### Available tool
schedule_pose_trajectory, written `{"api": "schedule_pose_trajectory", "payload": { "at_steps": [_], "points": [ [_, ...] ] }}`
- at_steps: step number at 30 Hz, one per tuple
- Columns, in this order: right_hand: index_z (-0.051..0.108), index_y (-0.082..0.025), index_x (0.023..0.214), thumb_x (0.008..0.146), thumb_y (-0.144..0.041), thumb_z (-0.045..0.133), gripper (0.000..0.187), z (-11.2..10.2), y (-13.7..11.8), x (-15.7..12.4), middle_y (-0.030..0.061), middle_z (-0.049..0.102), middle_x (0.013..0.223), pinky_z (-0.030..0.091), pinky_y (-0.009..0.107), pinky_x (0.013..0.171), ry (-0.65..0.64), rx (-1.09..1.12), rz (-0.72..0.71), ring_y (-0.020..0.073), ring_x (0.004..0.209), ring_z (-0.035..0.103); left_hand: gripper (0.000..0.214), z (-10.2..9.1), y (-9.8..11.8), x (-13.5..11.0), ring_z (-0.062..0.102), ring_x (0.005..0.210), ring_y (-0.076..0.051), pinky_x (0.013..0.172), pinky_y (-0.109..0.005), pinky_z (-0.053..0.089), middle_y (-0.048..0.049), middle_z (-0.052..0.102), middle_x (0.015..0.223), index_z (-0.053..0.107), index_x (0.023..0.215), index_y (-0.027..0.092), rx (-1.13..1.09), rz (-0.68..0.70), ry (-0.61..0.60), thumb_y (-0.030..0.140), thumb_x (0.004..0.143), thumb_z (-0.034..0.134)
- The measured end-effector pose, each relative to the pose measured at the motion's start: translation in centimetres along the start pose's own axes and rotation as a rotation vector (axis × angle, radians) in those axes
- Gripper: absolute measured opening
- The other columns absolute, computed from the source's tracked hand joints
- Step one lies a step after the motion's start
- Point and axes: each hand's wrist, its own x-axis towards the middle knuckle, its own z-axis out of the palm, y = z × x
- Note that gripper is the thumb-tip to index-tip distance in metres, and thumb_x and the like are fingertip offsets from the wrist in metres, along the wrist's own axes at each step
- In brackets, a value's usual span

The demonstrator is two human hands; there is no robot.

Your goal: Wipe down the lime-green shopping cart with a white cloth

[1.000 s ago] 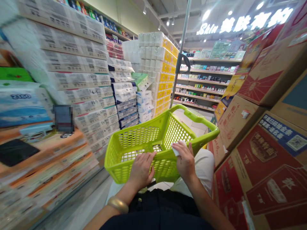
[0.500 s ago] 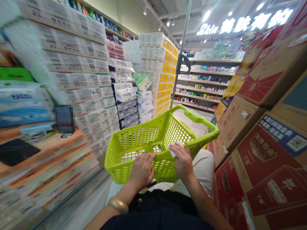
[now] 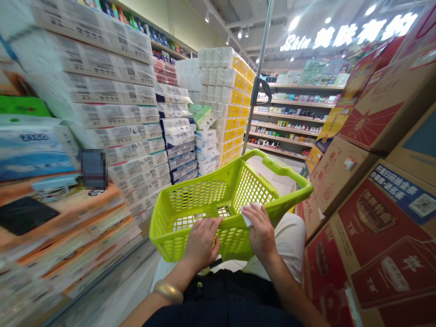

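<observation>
A lime-green plastic shopping basket (image 3: 190,188) with perforated walls stands tilted in front of me, and nothing lies inside it. My left hand (image 3: 203,243) is closed over the near rim, fingers on top and thumb outside. Farther right along that same rim, my right hand (image 3: 261,231) presses a folded white wipe (image 3: 248,215) against the green plastic. The fingers lie over the wipe and hide part of it. A raised handle bar (image 3: 289,170) curves up at the basket's right end.
Wrapped white packs (image 3: 112,86) rise in a tall stack on the left. Orange tissue packs (image 3: 102,204) carry a dark phone-like slab (image 3: 27,215). Cardboard cartons (image 3: 378,218) crowd the right side. Behind the basket stands a grey pole (image 3: 260,50), with stocked shelves (image 3: 289,101) beyond.
The view has shifted very slightly. Both hands keep their places on the rim, and the wipe stays under my right fingers.
</observation>
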Motion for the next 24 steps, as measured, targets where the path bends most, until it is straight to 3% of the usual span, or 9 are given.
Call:
{"api": "schedule_pose_trajectory", "payload": {
  "at_steps": [3, 7, 10, 15, 21, 24],
  "points": [
    [0.07, -0.022, 0.114, 0.082, 0.001, 0.038, 0.051, -0.7, 0.6, 0.3, 0.0056, 0.074, 0.115, 0.037, 0.047, 0.114, 0.024, -0.012, 0.021, 0.0204, 0.12, 0.062, 0.058, -0.1, 0.0, -0.1, 0.058, 0.101, -0.026, 0.092, -0.039, 0.042, -0.0086, 0.065, 0.11, 0.045, 0.137, 0.018, -0.002, -0.001, -0.007, 0.017, 0.079, 0.051],
    [0.071, -0.02, 0.11, 0.084, 0.0, 0.038, 0.046, -2.6, 2.5, 1.6, 0.0081, 0.074, 0.111, 0.035, 0.053, 0.115, 0.149, -0.083, 0.074, 0.023, 0.12, 0.062, 0.061, -0.1, 0.1, 0.0, 0.058, 0.1, -0.026, 0.091, -0.039, 0.042, -0.0086, 0.065, 0.11, 0.042, 0.14, 0.018, 0.007, 0.0, 0.002, 0.017, 0.08, 0.05],
    [0.072, -0.02, 0.108, 0.085, -0.001, 0.038, 0.045, -2.1, 2.2, 1.6, 0.008, 0.075, 0.11, 0.035, 0.053, 0.115, 0.148, -0.092, 0.086, 0.0236, 0.119, 0.063, 0.06, 0.0, 0.1, 0.0, 0.058, 0.099, -0.026, 0.091, -0.04, 0.042, -0.0088, 0.065, 0.11, 0.043, 0.139, 0.018, 0.01, 0.0, 0.008, 0.017, 0.08, 0.05],
    [0.071, -0.022, 0.111, 0.085, 0.0, 0.038, 0.047, -0.3, 0.2, 0.3, 0.0059, 0.074, 0.114, 0.038, 0.047, 0.113, -0.001, -0.016, 0.019, 0.0211, 0.118, 0.064, 0.055, 0.0, 0.0, -0.1, 0.058, 0.101, -0.026, 0.092, -0.04, 0.041, -0.0092, 0.065, 0.111, 0.047, 0.134, 0.017, -0.001, 0.003, -0.003, 0.016, 0.079, 0.051],
    [0.072, -0.021, 0.109, 0.085, -0.001, 0.038, 0.045, -2.5, 2.7, 1.8, 0.0068, 0.075, 0.11, 0.036, 0.051, 0.114, 0.14, -0.071, 0.073, 0.0226, 0.117, 0.064, 0.062, 0.2, -0.1, -0.1, 0.057, 0.101, -0.026, 0.093, -0.04, 0.041, -0.0091, 0.064, 0.112, 0.042, 0.14, 0.017, -0.004, 0.002, -0.005, 0.016, 0.079, 0.051],
    [0.072, -0.02, 0.108, 0.084, -0.001, 0.039, 0.045, -2.4, 2.5, 2.0, 0.0075, 0.075, 0.108, 0.035, 0.052, 0.114, 0.165, -0.087, 0.091, 0.0236, 0.116, 0.065, 0.062, 0.2, 0.0, -0.1, 0.057, 0.101, -0.026, 0.092, -0.039, 0.041, -0.009, 0.065, 0.112, 0.041, 0.141, 0.018, -0.004, -0.004, 0.004, 0.016, 0.08, 0.051]
  ]
}}
